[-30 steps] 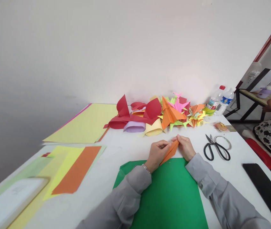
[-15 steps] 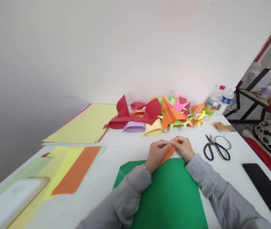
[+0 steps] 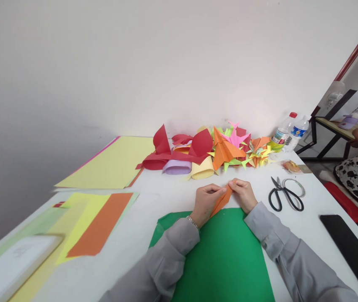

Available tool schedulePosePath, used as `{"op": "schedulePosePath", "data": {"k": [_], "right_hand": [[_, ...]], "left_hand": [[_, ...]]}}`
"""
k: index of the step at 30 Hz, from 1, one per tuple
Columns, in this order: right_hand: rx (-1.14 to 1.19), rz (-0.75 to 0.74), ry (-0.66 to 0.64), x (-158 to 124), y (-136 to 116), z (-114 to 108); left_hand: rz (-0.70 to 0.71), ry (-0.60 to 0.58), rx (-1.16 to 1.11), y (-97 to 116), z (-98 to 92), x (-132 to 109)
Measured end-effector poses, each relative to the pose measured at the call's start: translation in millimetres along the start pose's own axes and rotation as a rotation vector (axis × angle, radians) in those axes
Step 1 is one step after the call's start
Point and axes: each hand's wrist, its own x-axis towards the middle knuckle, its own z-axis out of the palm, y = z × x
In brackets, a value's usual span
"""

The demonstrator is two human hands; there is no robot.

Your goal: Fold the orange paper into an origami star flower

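The right hand (image 3: 243, 196) has drawn back toward 1 o'clock, baring more of the folded orange paper (image 3: 223, 203) (likely clearing its crease). It and the left hand (image 3: 205, 204) each have a closed, pinching grip on the paper, at the broad green sheet's (image 3: 223, 256) 12 o'clock edge.

Illumination moderately bright and diffuse, source out of frame. The wall (image 3: 179, 63) is palest above the paper models (image 3: 224, 153), falling to dull grey at lower left. Shadows on the desk (image 3: 172, 197) are soft. The folded orange paper (image 3: 223, 203) reads fairly clearly — the white box (image 3: 18, 262) is blurred, its marking illegible. Wide-angle stretch elongates the black slab (image 3: 350, 253) near the right edge.
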Motion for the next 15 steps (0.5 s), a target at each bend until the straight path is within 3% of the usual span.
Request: {"op": "schedulePosePath", "data": {"k": [5, 10, 15], "right_hand": [[0.043, 0.004, 0.043, 1.2, 2.5, -0.1], [0.163, 0.031, 0.122, 4.3, 10.1, -1.8], [0.127, 0.028, 0.131, 5.3, 11.6, -3.5]], "left_hand": [[-0.018, 0.048, -0.001, -1.9, 0.2, 0.4], [-0.075, 0.027, -0.023, -5.9, -0.3, 0.7], [-0.101, -0.006, -0.026, -2.0, 0.3, -0.2]]}}
